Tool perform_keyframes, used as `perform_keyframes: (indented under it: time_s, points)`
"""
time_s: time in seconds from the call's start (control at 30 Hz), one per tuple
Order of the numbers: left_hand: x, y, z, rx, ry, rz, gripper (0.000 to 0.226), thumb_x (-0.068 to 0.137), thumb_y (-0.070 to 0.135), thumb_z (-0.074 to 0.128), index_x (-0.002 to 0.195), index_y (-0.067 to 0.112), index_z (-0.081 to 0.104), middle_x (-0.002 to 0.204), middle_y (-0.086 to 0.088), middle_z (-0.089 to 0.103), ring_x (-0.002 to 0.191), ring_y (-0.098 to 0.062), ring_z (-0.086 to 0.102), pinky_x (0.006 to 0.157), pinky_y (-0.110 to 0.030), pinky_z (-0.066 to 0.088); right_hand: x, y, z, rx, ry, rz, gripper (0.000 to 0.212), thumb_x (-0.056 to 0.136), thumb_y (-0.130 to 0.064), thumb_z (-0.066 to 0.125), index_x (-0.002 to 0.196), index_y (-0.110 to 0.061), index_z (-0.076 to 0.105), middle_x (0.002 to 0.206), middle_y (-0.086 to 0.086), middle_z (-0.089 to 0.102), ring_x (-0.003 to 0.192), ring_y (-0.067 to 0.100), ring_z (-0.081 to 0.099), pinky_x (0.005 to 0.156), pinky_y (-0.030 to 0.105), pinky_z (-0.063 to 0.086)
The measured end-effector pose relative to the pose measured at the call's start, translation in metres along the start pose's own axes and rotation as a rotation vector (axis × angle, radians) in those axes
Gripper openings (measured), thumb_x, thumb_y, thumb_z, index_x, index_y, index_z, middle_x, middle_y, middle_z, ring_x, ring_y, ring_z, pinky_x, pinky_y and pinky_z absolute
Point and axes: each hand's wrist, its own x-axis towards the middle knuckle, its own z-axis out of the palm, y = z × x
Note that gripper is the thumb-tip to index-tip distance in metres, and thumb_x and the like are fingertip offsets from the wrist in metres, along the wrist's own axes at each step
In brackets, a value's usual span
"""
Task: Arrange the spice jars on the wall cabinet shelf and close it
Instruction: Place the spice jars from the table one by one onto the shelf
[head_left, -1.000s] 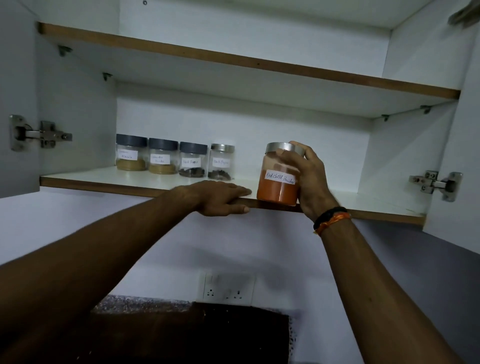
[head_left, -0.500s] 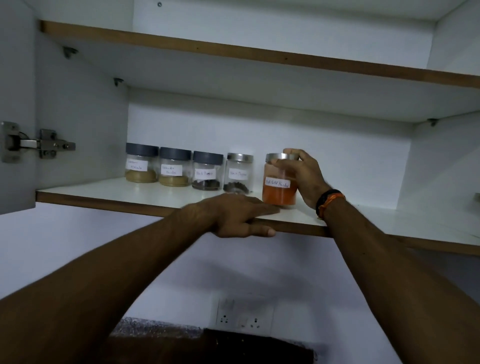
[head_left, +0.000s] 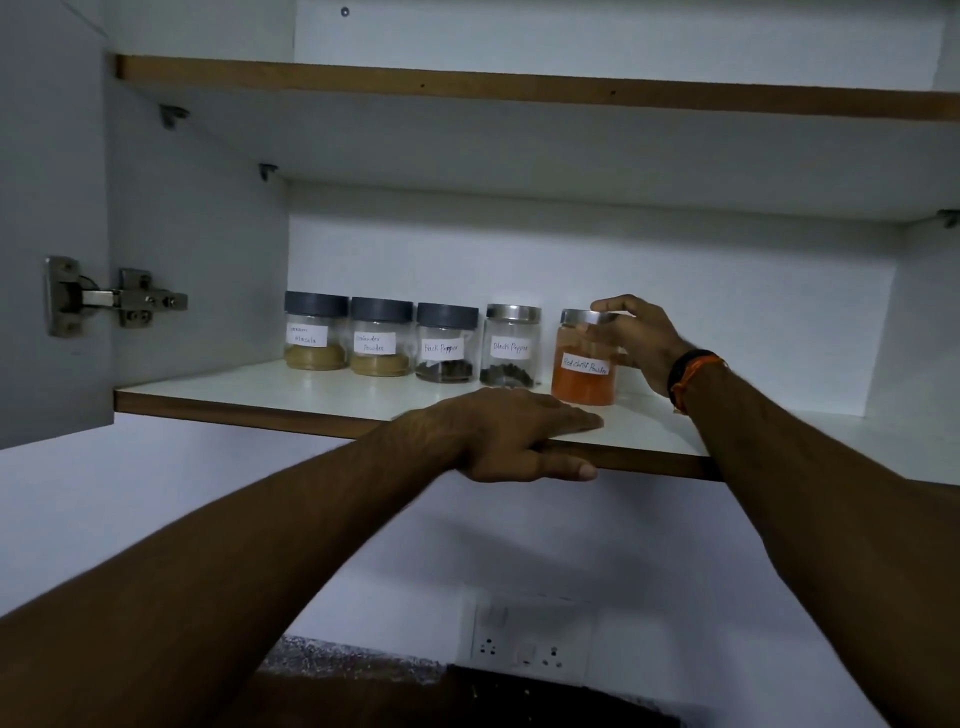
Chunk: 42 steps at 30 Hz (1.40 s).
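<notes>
On the lower cabinet shelf (head_left: 249, 389) a row of labelled glass spice jars stands against the back wall. From the left they are garam masala (head_left: 315, 338), coriander powder (head_left: 381, 340), black pepper with a grey lid (head_left: 445, 345) and black pepper with a steel lid (head_left: 511, 348). A steel-lidded jar of red chilli powder (head_left: 583, 379) stands upright at the row's right end. My right hand (head_left: 644, 338) curls round its lid and right side. My left hand (head_left: 514, 431) rests flat on the shelf's front edge, thumb along the wood trim.
The left cabinet door (head_left: 52, 208) stands open, its hinge (head_left: 104, 299) showing. An upper shelf (head_left: 519, 88) spans overhead. Bare shelf surface extends right of the chilli jar. A wall socket (head_left: 524, 644) sits below the cabinet, above a dark counter.
My right hand carried the red chilli jar from the shelf's front edge back into the row and set it down beside the steel-lidded pepper jar. The left hand stayed on the edge.
</notes>
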Motion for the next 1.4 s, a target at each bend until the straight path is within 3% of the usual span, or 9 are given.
perform_keyframes:
  time_s: [0.2, 0.4, 0.53, 0.9, 1.13, 1.27, 1.4]
  points:
    - [-0.003, 0.003, -0.003, 0.009, -0.008, 0.001, 0.067, 0.099, 0.062, 0.038, 0.158, 0.034, 0.023, 0.161, 0.001, 0.035, 0.145, -0.02, 0.036, 0.12, -0.044, 0.03, 0.016, 0.007, 0.008, -0.137, 0.08, -0.012, 0.033, 0.09, -0.012, 0.067, 0.122, -0.017, 0.067, 0.129, 0.004, 0.064, 0.116, 0.027, 0.057, 0.082, 0.036, 0.046]
    - [-0.005, 0.005, -0.004, -0.003, -0.007, -0.001, 0.065, 0.1, 0.058, 0.04, 0.158, 0.032, 0.024, 0.16, 0.002, 0.037, 0.145, -0.019, 0.036, 0.118, -0.041, 0.028, 0.024, 0.008, 0.014, -0.256, 0.081, -0.033, 0.039, 0.092, -0.015, 0.066, 0.131, -0.014, 0.062, 0.14, 0.009, 0.058, 0.125, 0.034, 0.055, 0.102, 0.052, 0.052]
    - [-0.004, 0.006, -0.005, 0.002, -0.009, -0.001, 0.065, 0.1, 0.058, 0.04, 0.158, 0.032, 0.024, 0.161, 0.002, 0.034, 0.147, -0.018, 0.033, 0.12, -0.041, 0.027, 0.026, 0.012, 0.016, -0.282, 0.118, -0.074, 0.038, 0.093, -0.013, 0.064, 0.131, -0.013, 0.063, 0.14, 0.009, 0.059, 0.128, 0.033, 0.054, 0.107, 0.051, 0.049]
    - [-0.003, 0.005, -0.005, -0.003, -0.005, 0.001, 0.066, 0.1, 0.058, 0.04, 0.158, 0.032, 0.024, 0.16, 0.002, 0.036, 0.146, -0.019, 0.034, 0.12, -0.041, 0.028, 0.025, 0.017, 0.017, -0.291, 0.151, -0.094, 0.034, 0.094, -0.015, 0.065, 0.128, -0.014, 0.064, 0.14, 0.008, 0.059, 0.129, 0.031, 0.054, 0.108, 0.049, 0.048]
    - [0.0, 0.0, -0.003, -0.007, 0.009, 0.014, 0.067, 0.098, 0.062, 0.039, 0.157, 0.033, 0.025, 0.16, 0.001, 0.037, 0.146, -0.019, 0.035, 0.12, -0.042, 0.028, 0.016, 0.016, 0.013, -0.285, 0.203, -0.067, 0.051, 0.098, -0.035, 0.061, 0.145, -0.018, 0.051, 0.154, 0.006, 0.046, 0.138, 0.03, 0.046, 0.113, 0.049, 0.043]
    - [0.003, -0.002, -0.001, 0.0, 0.007, 0.006, 0.068, 0.097, 0.065, 0.038, 0.157, 0.035, 0.025, 0.161, 0.002, 0.036, 0.148, -0.02, 0.032, 0.119, -0.043, 0.025, 0.002, 0.015, 0.008, -0.292, 0.287, -0.076, 0.044, 0.099, -0.035, 0.058, 0.138, -0.014, 0.058, 0.147, 0.008, 0.054, 0.133, 0.03, 0.052, 0.11, 0.048, 0.046]
    - [0.004, -0.004, 0.0, -0.014, 0.022, -0.004, 0.067, 0.096, 0.066, 0.039, 0.156, 0.037, 0.028, 0.159, 0.001, 0.039, 0.146, -0.02, 0.034, 0.118, -0.041, 0.025, -0.025, 0.008, 0.006, -0.316, 0.273, -0.066, 0.03, 0.096, -0.03, 0.061, 0.12, -0.013, 0.069, 0.129, 0.007, 0.066, 0.119, 0.028, 0.06, 0.103, 0.048, 0.052]
